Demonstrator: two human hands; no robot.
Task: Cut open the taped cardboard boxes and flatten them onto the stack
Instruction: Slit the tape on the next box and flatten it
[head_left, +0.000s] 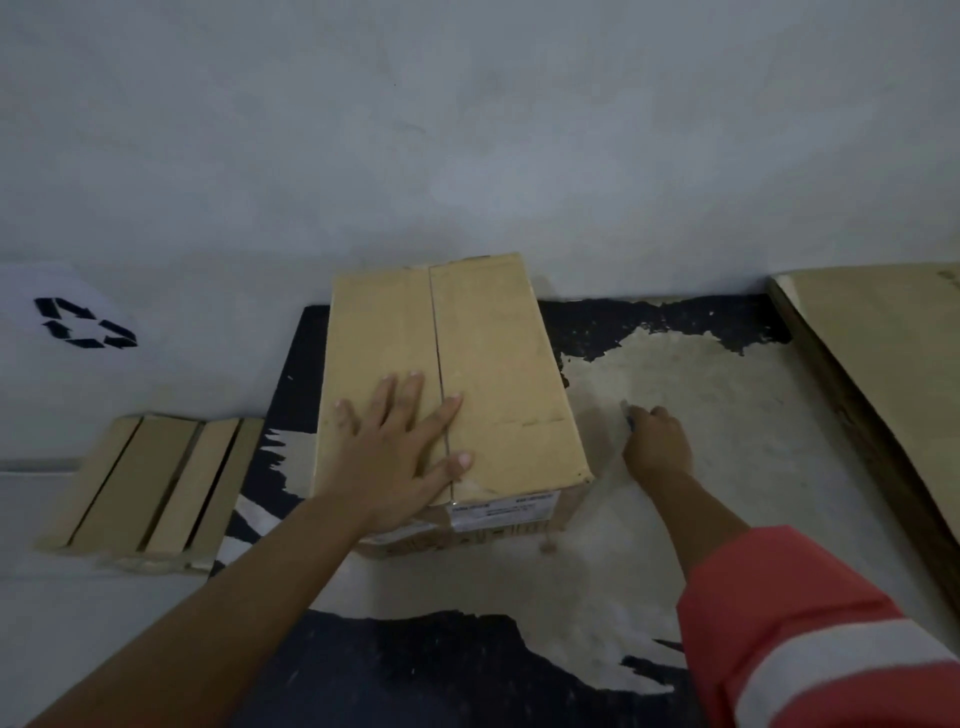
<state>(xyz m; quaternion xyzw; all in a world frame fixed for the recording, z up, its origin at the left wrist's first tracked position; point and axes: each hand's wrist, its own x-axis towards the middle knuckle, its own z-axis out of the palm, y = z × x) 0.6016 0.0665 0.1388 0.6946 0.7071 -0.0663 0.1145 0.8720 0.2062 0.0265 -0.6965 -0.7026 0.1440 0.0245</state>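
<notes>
A closed cardboard box stands on the worn floor against the wall, its top seam running away from me. My left hand lies flat on the near part of its lid with the fingers spread across the seam. My right hand is low beside the box's right side, curled round a small cutter whose tip pokes out above the fist. A white label sticks on the box's near face.
Flattened cardboard pieces lie stacked on the floor at the left. A large flat cardboard sheet lies at the right edge. A white surface with a recycling symbol sits at the far left. The grey wall rises behind the box.
</notes>
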